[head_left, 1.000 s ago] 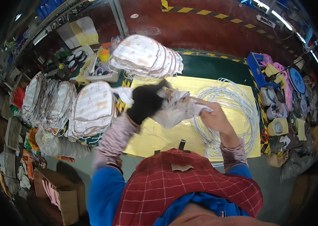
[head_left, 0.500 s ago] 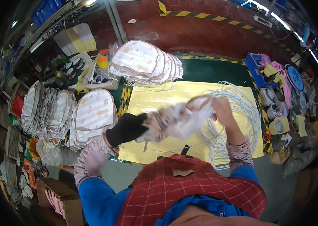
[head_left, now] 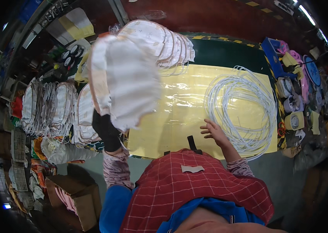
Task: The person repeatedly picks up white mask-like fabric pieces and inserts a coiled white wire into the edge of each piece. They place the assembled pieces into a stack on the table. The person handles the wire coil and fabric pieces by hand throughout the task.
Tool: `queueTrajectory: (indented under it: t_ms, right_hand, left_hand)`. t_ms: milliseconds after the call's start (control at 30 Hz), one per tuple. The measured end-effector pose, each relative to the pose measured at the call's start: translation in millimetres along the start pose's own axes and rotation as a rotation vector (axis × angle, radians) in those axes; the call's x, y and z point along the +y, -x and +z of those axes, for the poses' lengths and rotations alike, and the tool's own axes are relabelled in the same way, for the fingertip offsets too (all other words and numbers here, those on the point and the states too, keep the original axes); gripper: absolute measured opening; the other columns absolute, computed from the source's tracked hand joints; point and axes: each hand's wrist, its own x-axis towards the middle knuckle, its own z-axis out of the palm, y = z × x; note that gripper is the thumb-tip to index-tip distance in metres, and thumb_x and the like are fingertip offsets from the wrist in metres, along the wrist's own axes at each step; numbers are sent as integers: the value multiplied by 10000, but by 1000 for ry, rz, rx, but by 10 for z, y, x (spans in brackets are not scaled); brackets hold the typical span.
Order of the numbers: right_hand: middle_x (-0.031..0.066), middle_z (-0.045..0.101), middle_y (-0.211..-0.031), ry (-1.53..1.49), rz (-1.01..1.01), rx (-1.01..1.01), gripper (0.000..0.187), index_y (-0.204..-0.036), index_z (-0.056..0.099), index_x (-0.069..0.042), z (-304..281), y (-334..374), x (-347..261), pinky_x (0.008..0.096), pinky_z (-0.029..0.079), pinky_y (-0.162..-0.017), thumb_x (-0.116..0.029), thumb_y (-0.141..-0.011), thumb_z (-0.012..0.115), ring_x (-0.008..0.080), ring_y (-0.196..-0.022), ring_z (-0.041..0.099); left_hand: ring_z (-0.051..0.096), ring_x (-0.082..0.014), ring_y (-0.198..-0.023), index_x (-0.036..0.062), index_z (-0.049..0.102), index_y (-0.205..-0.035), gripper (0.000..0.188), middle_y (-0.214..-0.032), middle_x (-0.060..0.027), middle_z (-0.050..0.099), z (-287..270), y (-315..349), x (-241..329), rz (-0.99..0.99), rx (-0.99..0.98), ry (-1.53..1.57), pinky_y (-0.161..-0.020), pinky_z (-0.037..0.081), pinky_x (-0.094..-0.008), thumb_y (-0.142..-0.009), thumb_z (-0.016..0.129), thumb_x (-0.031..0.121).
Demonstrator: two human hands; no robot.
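I hold one rounded white fabric piece (head_left: 129, 79) in my black-gloved left hand (head_left: 106, 132), over the left side of one glossy yellow sheet (head_left: 181, 120); my bare right hand (head_left: 214, 133), fingers spread, is empty beside one white cord coil (head_left: 223, 93).

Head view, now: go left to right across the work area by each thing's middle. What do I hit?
Row of standing fabric pieces → black-gloved left hand holding a white fabric piece → bare right hand → coil of white cord → blue bin → round blue disc.
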Motion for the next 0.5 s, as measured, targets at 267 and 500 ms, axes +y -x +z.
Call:
queueTrajectory:
  t_ms: [267, 500]
  right_hand:
    - [95, 640, -917, -31, -98, -134, 329, -1115, 583, -9, 314, -837, -317, 244, 486, -630, -269, -936, 487, 133, -739, 603]
    - [78, 640, -914, -12, -16, -76, 323, -1102, 589, -14, 529, -1759, -448, 238, 488, -608, -271, -929, 501, 134, -740, 607]
  left_hand:
    - [624, -336, -679, 58, 598, -1082, 323, -819, -190, 637, 1445, -1502, -611, 490, -259, -556, -592, 483, -399, -802, 623, 217]
    - [573, -373, -963, 89, 431, -1231, 520, -1157, -202, 535, 2572, -1783, -2291, 336, -518, -722, -770, 467, -473, -783, 584, 303]
